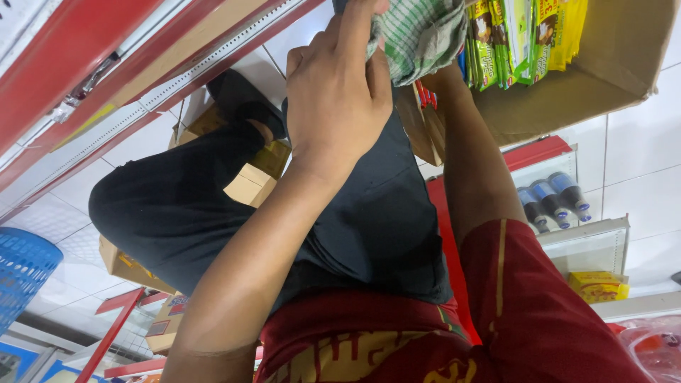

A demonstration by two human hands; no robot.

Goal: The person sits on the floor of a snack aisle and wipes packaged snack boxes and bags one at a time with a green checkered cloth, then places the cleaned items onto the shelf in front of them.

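Head view: left hand [337, 92] fingers [355, 28] closed on a green checked cloth [418, 35] at top centre. Right hand hidden behind the cloth, grip cannot be told. Cardboard box [603, 78] of green-yellow sachets [521, 35] just right of cloth. Blue-capped bottles [553, 202] on shelf, far right.

I see green and yellow sachet packs [521, 35] standing in an open cardboard box [610, 71] just right of my fingers [355, 35]. Blue-capped bottles [553, 198] lie on a shelf well below-right, a yellow packet [597, 286] farther down; small brown cartons [252, 181] sit below-left of them
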